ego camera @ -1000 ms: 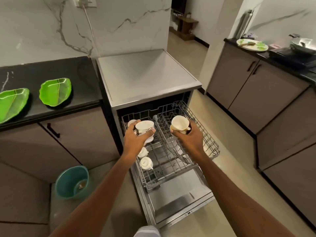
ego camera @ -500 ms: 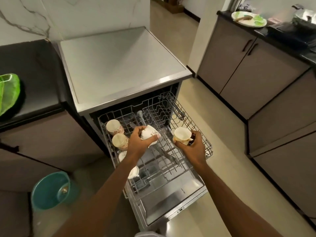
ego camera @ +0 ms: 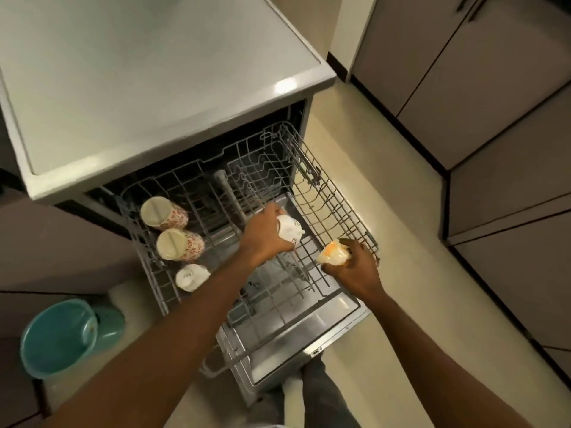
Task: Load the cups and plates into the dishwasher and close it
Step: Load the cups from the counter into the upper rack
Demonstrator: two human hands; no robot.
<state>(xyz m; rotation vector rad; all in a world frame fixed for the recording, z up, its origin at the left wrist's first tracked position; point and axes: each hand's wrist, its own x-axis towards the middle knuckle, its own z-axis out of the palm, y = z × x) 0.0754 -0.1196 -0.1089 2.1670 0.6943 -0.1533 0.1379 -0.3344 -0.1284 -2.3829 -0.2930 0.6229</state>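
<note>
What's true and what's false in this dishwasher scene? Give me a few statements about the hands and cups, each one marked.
1. The left hand holds a small white ceramic cup over the grey wire rack. True.
2. The right hand is empty. False: it holds a pale cream cup.
3. Three cups sit along the rack's left side. True: a floral-patterned cup, a second floral-patterned cup and a plain white cup.
4. The steel dishwasher door is shut. False: it lies open beneath the pulled-out rack.
5. A teal plastic tub stands on the floor left of the dishwasher. True.
</note>
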